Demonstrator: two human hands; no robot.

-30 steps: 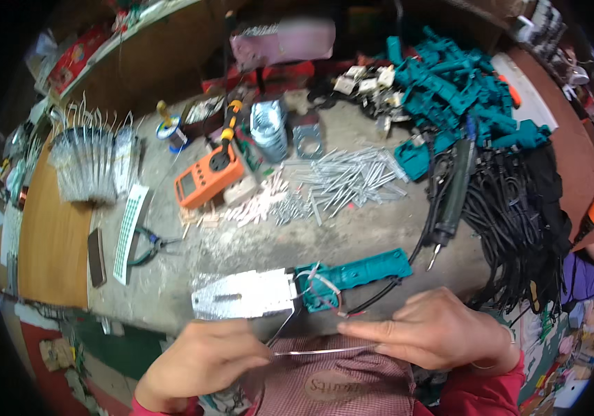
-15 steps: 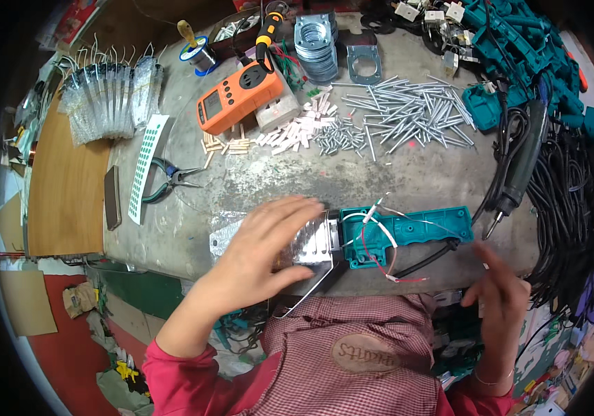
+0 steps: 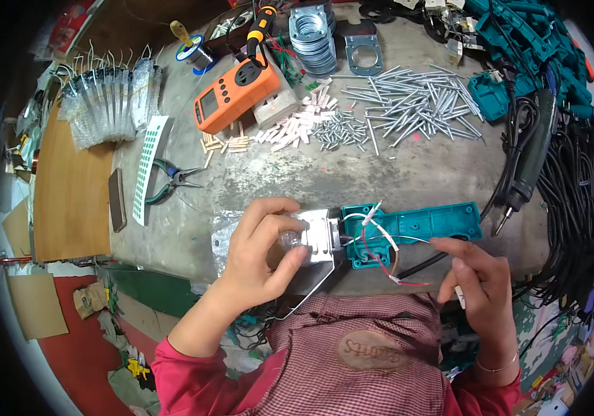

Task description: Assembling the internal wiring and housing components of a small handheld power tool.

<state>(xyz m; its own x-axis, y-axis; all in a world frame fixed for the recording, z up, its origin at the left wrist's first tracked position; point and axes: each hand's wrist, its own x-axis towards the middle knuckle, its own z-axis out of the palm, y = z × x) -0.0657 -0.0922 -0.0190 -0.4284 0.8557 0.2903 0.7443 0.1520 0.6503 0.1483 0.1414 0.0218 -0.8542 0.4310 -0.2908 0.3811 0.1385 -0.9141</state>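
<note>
In front of me lies a hand-tool body with an open teal plastic handle shell and a shiny metal housing. My left hand curls around the housing's left part, which has clear bubble wrap about it. From the joint, white, red and brown wires loop over the shell. My right hand is at the handle's right end, its index fingertip at the end of a thin pale wire. A small white piece, perhaps a tube, shows between its curled fingers. A black cord runs below the shell.
Behind are an orange meter, long screws, white tubes and stacked metal plates. Pliers and a sticker strip lie left. A dark electric screwdriver and black cables are at right.
My left hand's fingers have curled more tightly around the housing. My right hand has moved left and up, to the loose wire end over the shell.
</note>
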